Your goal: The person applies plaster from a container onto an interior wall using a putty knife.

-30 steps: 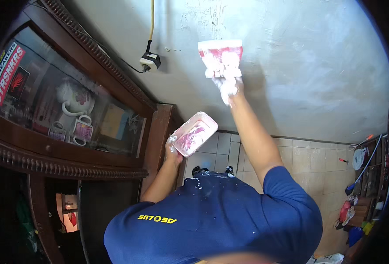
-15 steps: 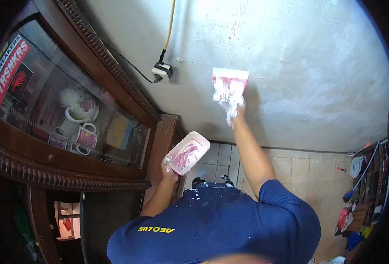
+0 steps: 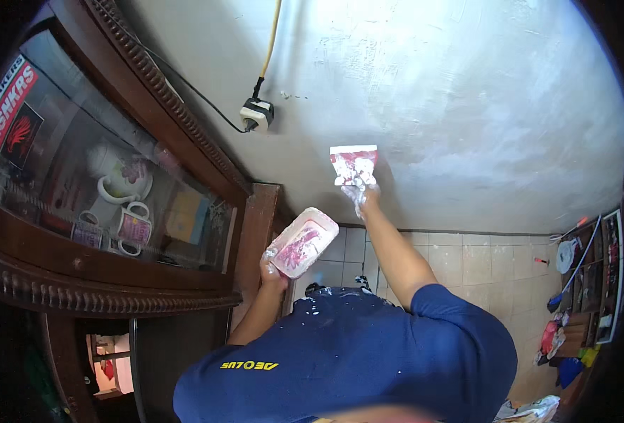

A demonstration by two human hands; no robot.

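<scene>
fingers on the right hand (image 3: 362, 198) are curled in close round the narrow lower end of a wide scraper (image 3: 355, 164), and they're smeared with white paste (image 3: 358, 173), same as the blade. scraper's pinkish red under the gunk, wide white edge pointing up, right in front of the grey-white wall (image 3: 467, 141). can't tell if that edge is actually pressed on it.

left hand (image 3: 273, 268) has a grip on the lower left end of a tub (image 3: 302, 243), thumb side showing and also messy, the other fingers mostly hidden so can't say how they sit. tub's tilted, open side up, pink and white smears inside, lower and left of the scraper.

further out: a socket block (image 3: 257, 115) on a yellow cord (image 3: 272, 42) up left of the scraper, a dark wood cabinet (image 3: 107, 278) with mugs (image 3: 136, 223) behind glass, a speckled blue shirt (image 3: 340, 345), and tiled floor (image 3: 474, 271) below the wall.
</scene>
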